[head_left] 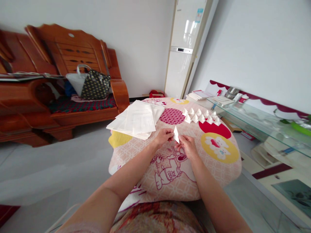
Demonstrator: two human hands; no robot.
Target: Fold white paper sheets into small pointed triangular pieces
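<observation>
And there, over the middle of the patterned tablecloth [150,158], held a small folded paper [176,134], white and sharp at the tip! Pinched it at the left side with the left hand [164,137], thumb and fingertips drawn together on the edge. Grasped it from the right with the right hand [189,145], thumb close against the paper, other fingers curled below. Gripped with both hands at once, released with neither!

Over to the far right of the cloth, and spotted two neat rows of folded pieces [202,118], pointed and white, set close together, partly over a red patch. Across to the far left, and found a spread pile of paper sheets [141,118], overlapping at angles, with faint print on top. Between pile and rows, caught a dotted magenta circle [172,116]; nearer on the right, a yellow circle with white bears [216,147].

Beyond the table, saw a wooden sofa [77,45] at far left with a dark patterned bag [97,84] on its seat, and on the right, a glass shelf [264,126].
</observation>
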